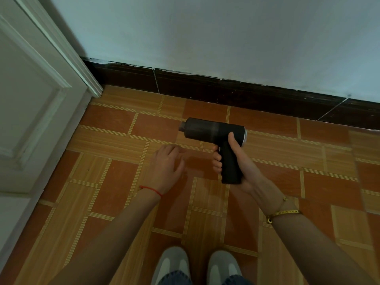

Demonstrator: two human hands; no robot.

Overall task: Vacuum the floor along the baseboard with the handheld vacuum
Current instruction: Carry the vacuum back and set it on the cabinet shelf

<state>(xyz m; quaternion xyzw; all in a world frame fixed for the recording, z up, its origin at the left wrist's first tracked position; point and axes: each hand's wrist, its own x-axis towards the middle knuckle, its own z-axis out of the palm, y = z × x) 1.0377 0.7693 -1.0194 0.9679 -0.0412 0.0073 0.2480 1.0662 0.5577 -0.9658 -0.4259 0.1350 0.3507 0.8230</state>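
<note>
A black pistol-shaped handheld vacuum (213, 130) hangs above the tiled floor (115, 202), its short nozzle pointing left. My right hand (236, 165) grips its handle, thumb laid up along the body, fingers curled round the front. My left hand (166, 167) hovers to the left of the handle, fingers relaxed and spread, holding nothing and apart from the vacuum. The dark brown baseboard (226, 89) runs along the foot of the pale wall, beyond the vacuum.
A white panelled door (35, 103) and its frame stand at the left, meeting the baseboard in the corner. My two grey shoes (197, 266) are at the bottom centre. Orange and wood-pattern tiles stretch to the right.
</note>
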